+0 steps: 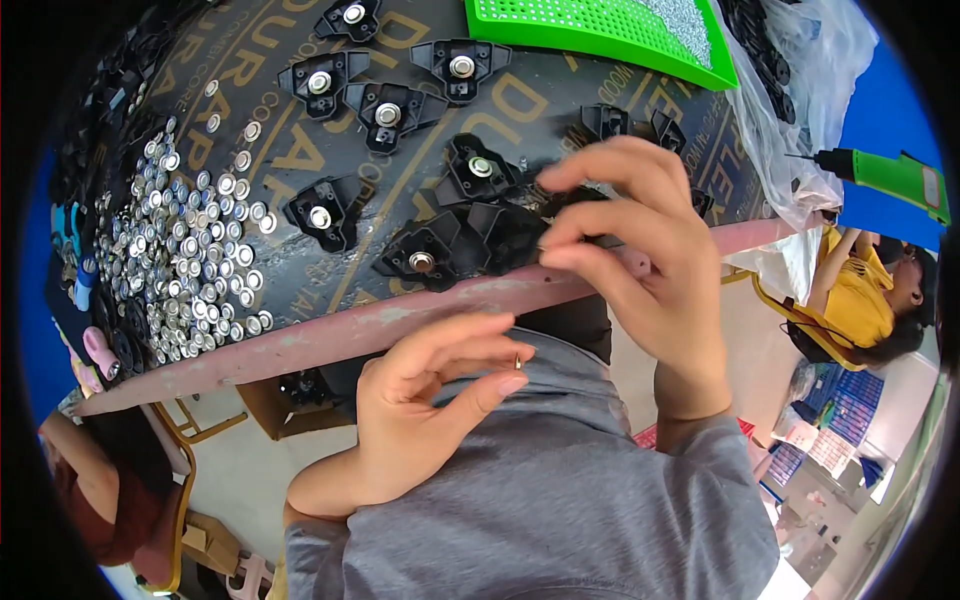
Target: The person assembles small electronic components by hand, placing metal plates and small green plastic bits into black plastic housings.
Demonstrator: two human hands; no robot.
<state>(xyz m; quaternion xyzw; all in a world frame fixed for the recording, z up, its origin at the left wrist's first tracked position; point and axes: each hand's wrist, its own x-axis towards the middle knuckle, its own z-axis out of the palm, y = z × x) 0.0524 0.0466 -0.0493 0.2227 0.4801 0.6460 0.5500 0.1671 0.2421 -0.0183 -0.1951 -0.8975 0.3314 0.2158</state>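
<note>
A pin (518, 364) is pinched by left fingers (500, 386); whether right fingers (585, 265) grip can't be told. Fitting seems underway; careful aim is needed.

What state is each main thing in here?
Left hand: pinching a small brass-coloured metal pin.
Right hand: curled, grip unclear.
Round silver metal discs: loosely heaped.
Black plastic housings: several bearing discs.
Green perforated plastic tray: holding small silvery pieces.
Green electric screwdriver: unheld.

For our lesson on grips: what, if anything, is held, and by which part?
Left hand: a brass-coloured pin-like piece, between thumb and fingertip; which part is pinched is too small to tell. Right hand: cannot tell.
</note>
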